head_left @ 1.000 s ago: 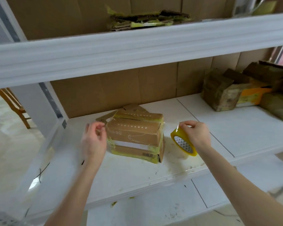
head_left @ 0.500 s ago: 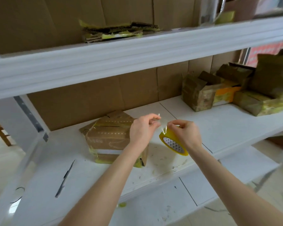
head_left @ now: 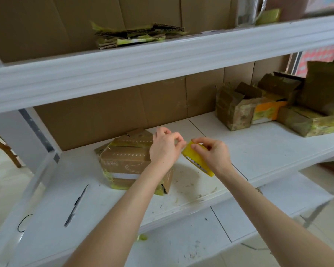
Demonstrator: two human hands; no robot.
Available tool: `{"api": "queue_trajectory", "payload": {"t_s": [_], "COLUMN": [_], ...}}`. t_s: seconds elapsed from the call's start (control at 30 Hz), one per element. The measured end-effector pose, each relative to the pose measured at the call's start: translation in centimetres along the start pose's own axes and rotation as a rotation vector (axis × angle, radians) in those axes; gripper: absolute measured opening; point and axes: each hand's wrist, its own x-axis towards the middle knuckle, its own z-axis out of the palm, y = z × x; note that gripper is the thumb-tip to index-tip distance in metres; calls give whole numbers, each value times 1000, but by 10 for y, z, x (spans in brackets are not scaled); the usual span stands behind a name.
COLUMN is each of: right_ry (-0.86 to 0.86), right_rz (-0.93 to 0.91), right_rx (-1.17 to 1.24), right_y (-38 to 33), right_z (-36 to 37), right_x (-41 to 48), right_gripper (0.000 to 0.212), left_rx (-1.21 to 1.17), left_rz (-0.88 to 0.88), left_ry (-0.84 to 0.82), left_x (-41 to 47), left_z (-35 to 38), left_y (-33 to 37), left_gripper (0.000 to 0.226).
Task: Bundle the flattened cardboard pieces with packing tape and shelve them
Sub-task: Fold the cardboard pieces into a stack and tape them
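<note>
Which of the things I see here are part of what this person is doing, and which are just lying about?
In use: yellow tape roll, gripped by the right hand, its edge pinched by the left hand; cardboard bundle beside it.

Lying about: cardboard stack on the upper shelf; taped boxes at right; thin dark tool left of the bundle; wooden chair.

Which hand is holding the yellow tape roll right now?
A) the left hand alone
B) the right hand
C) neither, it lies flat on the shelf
B: the right hand grips the yellow tape roll in the air, while the left hand only pinches at its upper edge.
</note>
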Motion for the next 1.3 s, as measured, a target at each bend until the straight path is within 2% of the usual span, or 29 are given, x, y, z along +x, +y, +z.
{"api": "queue_trajectory", "payload": {"t_s": [0.07,0.13,0.23,0.33,0.4,0.47,0.53,0.6,0.8,0.93,1.0,1.1,1.17,1.23,1.3], "right_ry": [-24,-28,-82,-256,-246,-183,-269,-360,-293,-477,-539,-464,-450,-513,-487], "right_rz": [-67,-98,-163,-104,-91,-171,-198,-126,7,163,148,80,82,88,52], "right_rx": [-51,-173,-459,-698,-598,-420,-356,-336,-323,-66,-1,89,162,182,-3], "right_y": [1,4,27,41,26,-1,-29,-43,-46,-48,-46,-37,-30,-26,-21], "right_z": [5,11,17,29,43,64,89,110,110,92,87,79,66,53,47], "right_x": [2,3,-4,-12,-15,-19,-30,-42,-18,14,12,-1,-8,-14,-19], "right_gripper": [18,20,21,24,28,42,59,70,62,77,67,56,64,80,90], "left_rx": [145,165,59,114,155,141,77,65,-83,-342,-400,-377,-350,-328,-488], "left_rz": [25,6,-52,-102,-195,-312,-382,-400,-501,-548,-540,-464,-413,-434,-498], "left_ry": [1,57,215,312,285,185,49,-20,40,59,75,100,44,-54,-75], "left_x": [0,-2,-5,-13,-16,-15,-11,-8,-10,-21,-24,-24,-18,-12,-12], "left_z": [0,-7,-30,-52,-63,-68,-67,-62,-62,-57,-56,-53,-49,-45,-44], "left_y": [-5,-14,-45,-91,-122,-146,-158,-164,-178,-183,-184,-177,-164,-145,-126], "left_gripper": [23,29,22,17,30,40,47,52,68,69,65,59,59,67,83]}}
